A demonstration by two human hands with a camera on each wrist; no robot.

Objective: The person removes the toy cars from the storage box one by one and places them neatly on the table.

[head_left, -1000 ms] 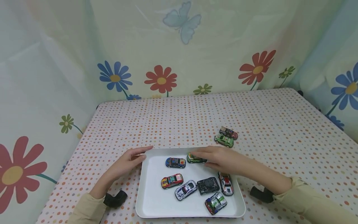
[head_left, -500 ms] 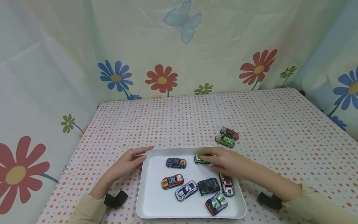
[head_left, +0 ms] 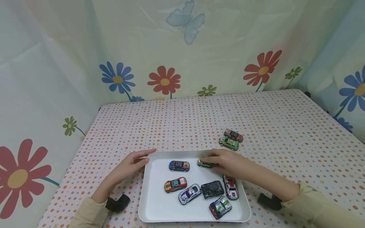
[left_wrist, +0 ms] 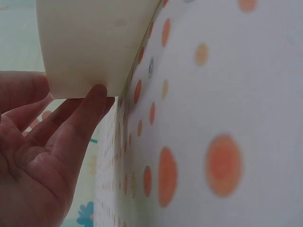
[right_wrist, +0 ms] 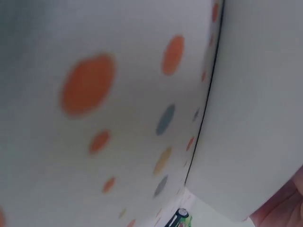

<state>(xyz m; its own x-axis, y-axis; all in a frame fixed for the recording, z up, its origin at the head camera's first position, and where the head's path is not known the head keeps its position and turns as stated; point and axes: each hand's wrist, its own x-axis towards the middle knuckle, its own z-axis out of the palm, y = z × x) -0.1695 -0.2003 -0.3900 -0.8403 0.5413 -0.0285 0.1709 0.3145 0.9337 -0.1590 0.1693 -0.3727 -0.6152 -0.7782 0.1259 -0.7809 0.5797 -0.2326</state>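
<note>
Pale green sheeting (head_left: pixel 128 41), printed with flowers and a butterfly, hangs behind and beside a dotted table (head_left: pixel 159 123). On the table's near part lies a white tray (head_left: pixel 159 209), whose inside shows only in the head view; both wrist views catch just its outer walls.

At its far left corner the left hand (head_left: pixel 129 161) touches the tray, thumb and forefinger extended and spread apart. The left wrist view adds a fingertip low on the outer wall and other fingers reaching past the corner. The right hand (head_left: pixel 228 161) bends over the tray's far right part, its fingers across a green-and-yellow car (head_left: pixel 201 163); whether they pinch it or only rest there I cannot tell, since the right wrist view shows merely a bit of hand beyond the wall.

Six more cars sit in the tray: blue (head_left: pixel 179 166), red-and-yellow (head_left: pixel 175 184), white (head_left: pixel 189 193), black (head_left: pixel 212 189), white-and-red (head_left: pixel 230 187), silver-and-green (head_left: pixel 220 207). Outside, past the far wall, a bright green car (head_left: pixel 229 143) lies alongside a dark one (head_left: pixel 233 135).
</note>
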